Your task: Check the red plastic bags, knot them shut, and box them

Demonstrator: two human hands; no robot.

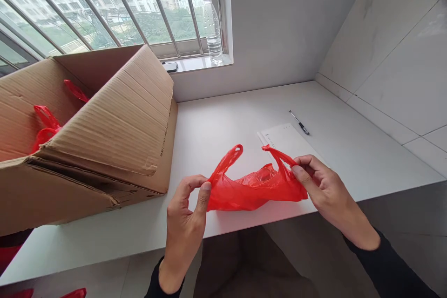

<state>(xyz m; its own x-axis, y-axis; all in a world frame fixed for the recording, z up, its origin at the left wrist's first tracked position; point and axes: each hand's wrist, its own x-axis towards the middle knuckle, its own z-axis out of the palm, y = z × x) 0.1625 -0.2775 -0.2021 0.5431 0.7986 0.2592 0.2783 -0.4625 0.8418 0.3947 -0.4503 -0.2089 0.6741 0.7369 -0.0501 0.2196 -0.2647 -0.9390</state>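
Observation:
A crumpled red plastic bag [253, 188] is stretched between my hands just above the white counter [226, 121], near its front edge. My left hand [186, 214] pinches the bag's left side below one handle loop. My right hand [321, 186] pinches the right side at the other handle. Both handles stick up.
A large open cardboard box [115, 130] stands at the left with more red bags [47, 125] inside. A sheet of paper [284, 139] and a pen [299, 122] lie behind the bag. A water bottle [213, 28] and a dark phone [170, 66] sit on the windowsill.

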